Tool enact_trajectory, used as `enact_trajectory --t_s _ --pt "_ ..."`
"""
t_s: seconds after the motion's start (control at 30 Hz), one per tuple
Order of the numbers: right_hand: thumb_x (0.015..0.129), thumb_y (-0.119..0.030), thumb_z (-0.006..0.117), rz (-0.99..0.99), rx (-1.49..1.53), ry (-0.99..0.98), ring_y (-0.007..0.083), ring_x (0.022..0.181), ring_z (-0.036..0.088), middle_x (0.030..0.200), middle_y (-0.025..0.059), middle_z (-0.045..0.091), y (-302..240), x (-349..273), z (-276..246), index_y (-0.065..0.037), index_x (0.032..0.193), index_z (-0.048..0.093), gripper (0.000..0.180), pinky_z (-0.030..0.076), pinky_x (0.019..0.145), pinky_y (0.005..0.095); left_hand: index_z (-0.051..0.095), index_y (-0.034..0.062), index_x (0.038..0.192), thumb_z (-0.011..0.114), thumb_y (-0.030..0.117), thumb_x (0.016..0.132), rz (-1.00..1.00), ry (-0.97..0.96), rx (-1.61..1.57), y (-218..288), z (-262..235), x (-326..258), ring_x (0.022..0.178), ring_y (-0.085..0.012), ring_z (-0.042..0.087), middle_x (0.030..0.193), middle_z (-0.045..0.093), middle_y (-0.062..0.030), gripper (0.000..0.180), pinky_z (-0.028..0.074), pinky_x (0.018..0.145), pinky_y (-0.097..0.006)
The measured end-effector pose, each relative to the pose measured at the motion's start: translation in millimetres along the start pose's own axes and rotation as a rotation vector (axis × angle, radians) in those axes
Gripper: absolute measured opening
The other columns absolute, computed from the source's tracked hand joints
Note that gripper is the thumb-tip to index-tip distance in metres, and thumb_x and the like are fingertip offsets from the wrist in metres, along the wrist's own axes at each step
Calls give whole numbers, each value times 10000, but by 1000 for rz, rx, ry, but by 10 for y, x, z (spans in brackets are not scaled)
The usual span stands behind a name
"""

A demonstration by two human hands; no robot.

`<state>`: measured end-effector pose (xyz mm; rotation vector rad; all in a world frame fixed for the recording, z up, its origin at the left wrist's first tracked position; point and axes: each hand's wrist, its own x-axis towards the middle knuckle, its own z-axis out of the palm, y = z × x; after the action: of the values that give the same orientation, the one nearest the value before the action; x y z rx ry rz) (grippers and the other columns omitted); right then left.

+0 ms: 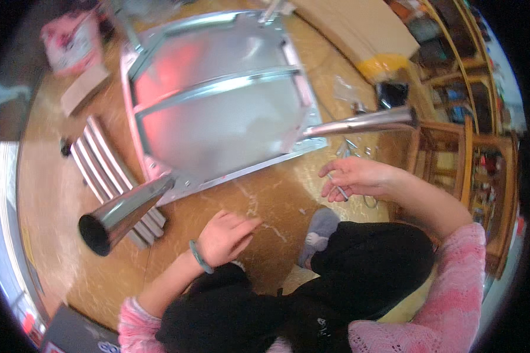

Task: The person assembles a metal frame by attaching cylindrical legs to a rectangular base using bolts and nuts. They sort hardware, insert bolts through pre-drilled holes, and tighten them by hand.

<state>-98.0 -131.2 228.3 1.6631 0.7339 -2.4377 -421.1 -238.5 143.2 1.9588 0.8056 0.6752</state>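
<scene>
Far left: pink-and-white bag (72, 44); small brown box (85, 90) just nearer. Far right: long cardboard box (359, 30). Right: wooden shelving (467, 154), contents blurred. Near left: dark grey box (79, 330), partly in view.

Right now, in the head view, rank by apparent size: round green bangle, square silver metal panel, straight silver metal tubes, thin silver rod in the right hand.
1. Square silver metal panel
2. Straight silver metal tubes
3. Green bangle and silver rod: nearly alike, rod partly hidden, so unranked.
</scene>
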Motion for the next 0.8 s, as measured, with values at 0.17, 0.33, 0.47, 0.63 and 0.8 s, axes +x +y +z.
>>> enact_trajectory --t_s 0.17,0.33,0.47,0.63,0.8 --pt "867 -151 552 -6 388 128 168 792 589 1019 166 580 613 157 -385 -2 1231 417 416 477 667 270 538 55 1108 579 144 793 100 -365 196 257 -43 722 767 -258 593 828 606 -108 330 449 703 -369" --pt "796 42 528 -414 -5 -113 258 943 594 1131 227 531 815 322 -267 -90 1405 11 809 472 800 362 515 17 1114 503 264 890 -532 -485 -65 210 465 1433 663 -212 638 812 640 -141 334 507 627 -353" --pt "778 33 540 -499 -583 79 263 876 615 1005 200 598 773 456 -250 -128 1402 50 809 497 742 364 555 28 997 488 256 894 -539 -573 -266 85 986 1830 671 -250 632 766 633 -138 259 495 622 -359" --pt "801 -34 547 -619 -446 341 264 744 618 846 186 609 949 531 -512 -81 1266 357 505 482 658 368 568 21 841 503 245 889 -313 -194 -17 -110 1312 1923 587 -276 584 682 600 -123 238 467 565 -357" --pt "846 -170 542 -755 -612 700 304 693 600 755 172 613 1055 528 -654 2 837 612 186 465 597 349 513 15 776 494 261 912 -752 25 -484 -268 1447 2029 481 -106 480 556 489 -29 282 393 444 -257"
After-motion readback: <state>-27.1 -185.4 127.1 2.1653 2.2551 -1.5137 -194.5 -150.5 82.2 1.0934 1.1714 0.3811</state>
